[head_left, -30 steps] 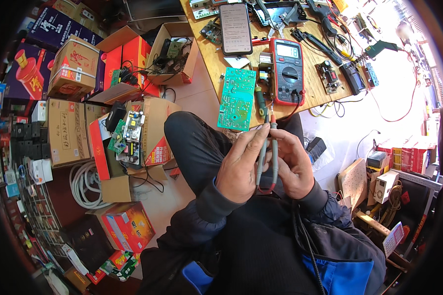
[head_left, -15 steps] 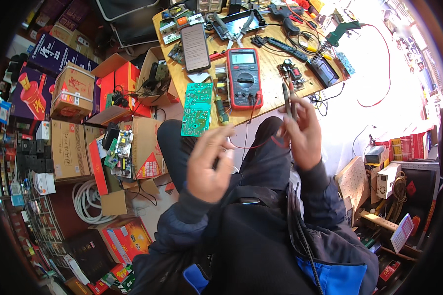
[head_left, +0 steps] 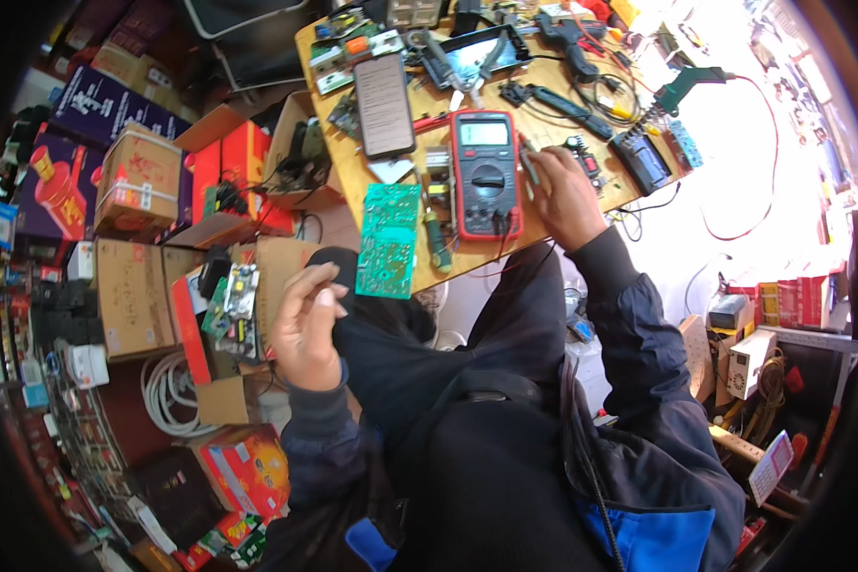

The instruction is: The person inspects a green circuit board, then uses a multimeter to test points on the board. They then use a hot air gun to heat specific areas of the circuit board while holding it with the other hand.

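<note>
At the right side of a red and dark grey multimeter [head_left: 487, 176], my right hand [head_left: 570, 202] is closed on the test probes [head_left: 529, 164], whose slim ends stick out past the fingers. The meter lies face up on the wooden table with leads plugged in at its lower end. My left hand [head_left: 307, 329] hovers over my left knee, its fingers loosely bent and apart, with nothing seen in it. Nearest to it is a green circuit board [head_left: 388, 243], which reaches over the table's near edge. A green-handled screwdriver [head_left: 436, 238] lies between board and meter.
A phone [head_left: 384, 105] lies left of the meter. Farther back are pliers [head_left: 439, 67], a glue gun [head_left: 572, 52] and a green-handled tool [head_left: 686, 88] with a red cord. Cartons [head_left: 135, 291] crowd the floor at the left. A coiled white cable [head_left: 167, 396] lies below them.
My right hand has moved forward with the probes, from above my lap to beside the meter. My left hand has drawn back and left, away from the probes.
</note>
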The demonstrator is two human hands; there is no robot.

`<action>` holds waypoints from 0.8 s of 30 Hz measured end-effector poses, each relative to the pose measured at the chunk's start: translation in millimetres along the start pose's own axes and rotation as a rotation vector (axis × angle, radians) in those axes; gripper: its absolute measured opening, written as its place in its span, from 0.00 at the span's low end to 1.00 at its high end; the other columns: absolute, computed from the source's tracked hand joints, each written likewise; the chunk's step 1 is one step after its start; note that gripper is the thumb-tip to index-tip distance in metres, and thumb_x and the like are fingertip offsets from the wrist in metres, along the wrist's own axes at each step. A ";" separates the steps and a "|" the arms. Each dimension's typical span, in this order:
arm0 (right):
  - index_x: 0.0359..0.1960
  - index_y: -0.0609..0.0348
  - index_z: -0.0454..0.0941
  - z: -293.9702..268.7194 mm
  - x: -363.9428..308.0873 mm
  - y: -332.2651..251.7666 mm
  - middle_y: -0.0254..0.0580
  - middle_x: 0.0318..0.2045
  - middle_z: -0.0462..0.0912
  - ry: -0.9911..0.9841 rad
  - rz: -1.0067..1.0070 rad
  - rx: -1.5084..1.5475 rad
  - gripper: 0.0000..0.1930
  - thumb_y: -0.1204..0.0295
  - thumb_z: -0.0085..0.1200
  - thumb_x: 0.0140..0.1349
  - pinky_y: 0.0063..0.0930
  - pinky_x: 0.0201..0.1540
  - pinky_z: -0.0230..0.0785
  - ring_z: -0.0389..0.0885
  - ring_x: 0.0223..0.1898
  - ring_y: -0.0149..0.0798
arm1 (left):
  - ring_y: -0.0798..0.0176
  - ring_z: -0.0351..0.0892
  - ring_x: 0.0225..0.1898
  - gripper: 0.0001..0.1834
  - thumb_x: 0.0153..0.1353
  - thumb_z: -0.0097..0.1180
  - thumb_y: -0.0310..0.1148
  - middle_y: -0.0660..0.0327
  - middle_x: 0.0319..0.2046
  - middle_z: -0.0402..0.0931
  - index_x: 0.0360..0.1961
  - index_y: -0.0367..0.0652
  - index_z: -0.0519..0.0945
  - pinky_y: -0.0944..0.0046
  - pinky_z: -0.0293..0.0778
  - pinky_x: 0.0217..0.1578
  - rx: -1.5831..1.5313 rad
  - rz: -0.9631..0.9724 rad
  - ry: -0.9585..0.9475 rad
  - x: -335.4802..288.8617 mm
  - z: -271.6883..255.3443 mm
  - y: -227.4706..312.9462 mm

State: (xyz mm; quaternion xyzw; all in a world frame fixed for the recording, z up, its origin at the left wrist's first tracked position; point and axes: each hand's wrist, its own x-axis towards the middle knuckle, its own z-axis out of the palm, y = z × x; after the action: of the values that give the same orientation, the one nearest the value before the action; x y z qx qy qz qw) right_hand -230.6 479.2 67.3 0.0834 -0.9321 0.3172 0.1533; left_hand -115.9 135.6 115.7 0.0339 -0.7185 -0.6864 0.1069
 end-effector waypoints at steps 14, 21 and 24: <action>0.58 0.75 0.79 -164.9 35.0 86.8 0.40 0.37 0.82 0.644 0.517 0.724 0.28 0.61 0.66 0.67 0.18 0.27 0.65 0.72 0.26 0.23 | 0.70 0.76 0.36 0.14 0.71 0.51 0.26 0.56 0.42 0.81 0.52 0.31 0.83 0.70 0.73 0.40 0.025 -0.013 0.043 10.3 -7.1 -11.0; 0.46 0.72 0.86 -173.0 91.3 127.9 0.38 0.31 0.84 0.393 0.592 0.447 0.28 0.52 0.69 0.62 0.28 0.35 0.68 0.76 0.31 0.29 | 0.71 0.75 0.35 0.13 0.70 0.51 0.25 0.58 0.39 0.80 0.51 0.33 0.83 0.70 0.72 0.39 0.033 -0.014 0.051 -0.9 -8.6 -5.4; 0.45 0.74 0.87 -173.6 100.8 139.1 0.43 0.37 0.88 0.383 0.576 0.366 0.27 0.54 0.68 0.62 0.29 0.45 0.71 0.81 0.38 0.33 | 0.70 0.75 0.35 0.13 0.70 0.51 0.25 0.58 0.41 0.80 0.50 0.33 0.83 0.70 0.72 0.38 0.036 0.010 0.059 -2.0 -11.2 -5.8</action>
State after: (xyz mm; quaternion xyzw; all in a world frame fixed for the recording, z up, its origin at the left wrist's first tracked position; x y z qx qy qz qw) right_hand -320.0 689.6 153.3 -0.2164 -0.7999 0.5181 0.2118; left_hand -112.3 124.7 110.0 0.0526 -0.7273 -0.6717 0.1307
